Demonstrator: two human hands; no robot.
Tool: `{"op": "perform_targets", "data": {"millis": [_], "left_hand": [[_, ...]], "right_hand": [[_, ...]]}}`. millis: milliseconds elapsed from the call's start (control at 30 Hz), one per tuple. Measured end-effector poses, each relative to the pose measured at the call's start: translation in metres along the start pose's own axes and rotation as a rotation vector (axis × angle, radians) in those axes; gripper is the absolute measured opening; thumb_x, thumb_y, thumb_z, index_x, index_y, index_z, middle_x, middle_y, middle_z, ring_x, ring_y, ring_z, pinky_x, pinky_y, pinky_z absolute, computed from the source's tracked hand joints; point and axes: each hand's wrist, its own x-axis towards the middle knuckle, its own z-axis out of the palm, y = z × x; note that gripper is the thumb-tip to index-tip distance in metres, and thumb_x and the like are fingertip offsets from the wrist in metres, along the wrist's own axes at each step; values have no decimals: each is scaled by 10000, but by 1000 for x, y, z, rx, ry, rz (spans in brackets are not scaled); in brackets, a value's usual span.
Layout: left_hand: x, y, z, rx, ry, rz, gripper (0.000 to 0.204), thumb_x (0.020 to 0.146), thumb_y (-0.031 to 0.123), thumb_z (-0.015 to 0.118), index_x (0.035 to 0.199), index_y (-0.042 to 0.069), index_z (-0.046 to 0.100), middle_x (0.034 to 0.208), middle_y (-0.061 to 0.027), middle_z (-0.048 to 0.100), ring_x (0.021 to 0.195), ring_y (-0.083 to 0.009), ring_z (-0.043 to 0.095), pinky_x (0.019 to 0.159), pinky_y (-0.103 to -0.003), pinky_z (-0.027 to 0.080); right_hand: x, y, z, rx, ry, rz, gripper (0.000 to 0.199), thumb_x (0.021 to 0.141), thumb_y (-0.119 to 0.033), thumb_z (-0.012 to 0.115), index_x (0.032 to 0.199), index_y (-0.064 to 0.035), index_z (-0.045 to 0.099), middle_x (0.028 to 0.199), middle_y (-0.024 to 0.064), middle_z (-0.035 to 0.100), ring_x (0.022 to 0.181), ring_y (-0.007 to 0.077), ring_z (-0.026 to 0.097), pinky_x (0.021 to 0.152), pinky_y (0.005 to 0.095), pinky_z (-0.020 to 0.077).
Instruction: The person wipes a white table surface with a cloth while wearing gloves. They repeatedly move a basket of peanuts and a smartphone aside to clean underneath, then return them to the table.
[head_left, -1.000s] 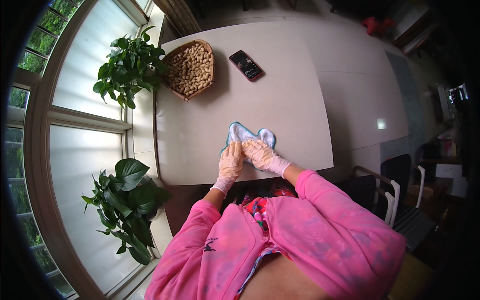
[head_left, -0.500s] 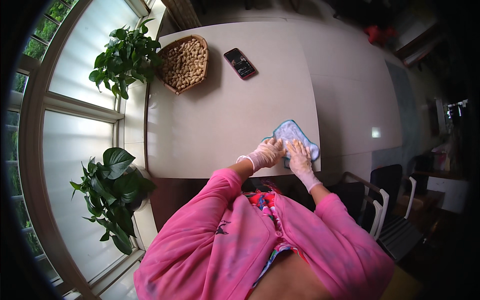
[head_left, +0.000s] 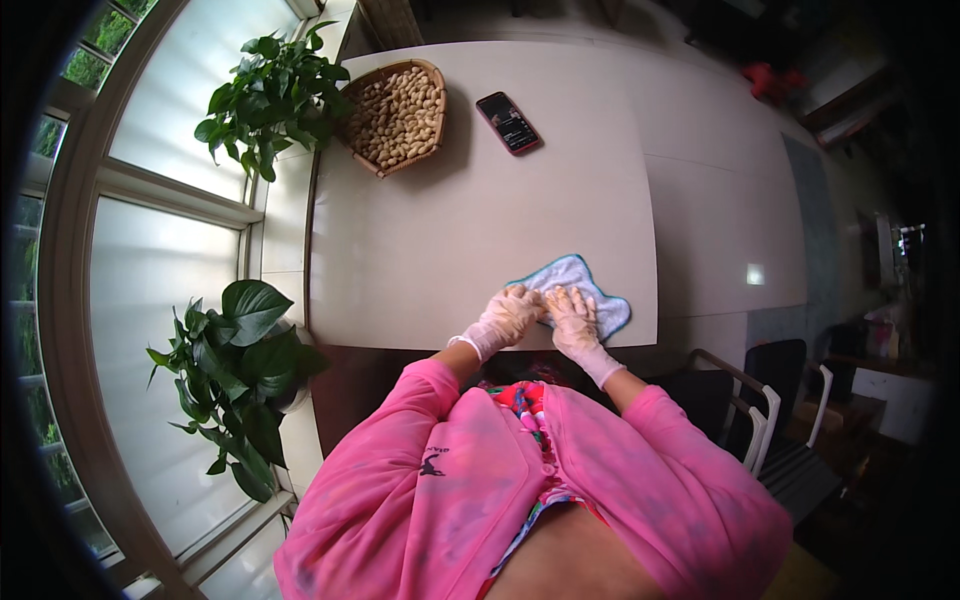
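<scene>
A pale bluish-white cloth (head_left: 575,277) with a teal edge lies spread on the near right part of the white table (head_left: 430,250). My right hand (head_left: 573,322), in a thin translucent glove, rests flat on it with the fingers stretched forward and slightly apart. At the cloth's left edge is my left hand (head_left: 505,319), gloved the same way. Its fingers are bent in over that edge, closed on the fabric, and the two hands nearly touch.
A woven basket (head_left: 437,130) of peanuts stands at the table's far left, with a phone (head_left: 508,123) lying beside it. Potted leafy plants (head_left: 245,365) line the window sill on the left. Chairs (head_left: 775,400) stand to the right, beyond the table's corner.
Both hands and the cloth have slid left and a little nearer to me across the table. The whole view has shifted slightly, while basket and phone keep their places on the table.
</scene>
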Motion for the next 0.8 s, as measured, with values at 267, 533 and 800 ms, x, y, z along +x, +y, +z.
{"op": "perform_targets", "data": {"millis": [267,533,800], "left_hand": [[-87,-68,-9,11,151,-380,282,900,243,511,1137,192,654,1351,-109,533,1247,-326,487,1031,-440,411],[-83,-52,11,77,409,-578,364,879,244,574,1231,154,604,1344,-126,532,1198,-364,513,996,-449,429],[-23,-16,6,23,338,-479,522,850,267,590,1348,149,490,1393,-207,433,1255,-412,447,1012,-510,382]], "right_hand": [[79,-87,-9,-35,-178,-344,600,912,-218,443,1499,-221,316,1551,65,308,1415,344,290,1127,576,189],[65,-39,-5,154,-62,-419,558,908,-199,456,1453,-108,379,1488,117,396,1362,272,392,1118,471,284],[64,8,-14,-38,-41,-699,541,882,-183,453,1410,-68,428,1438,127,449,1341,259,417,1127,431,286]]}}
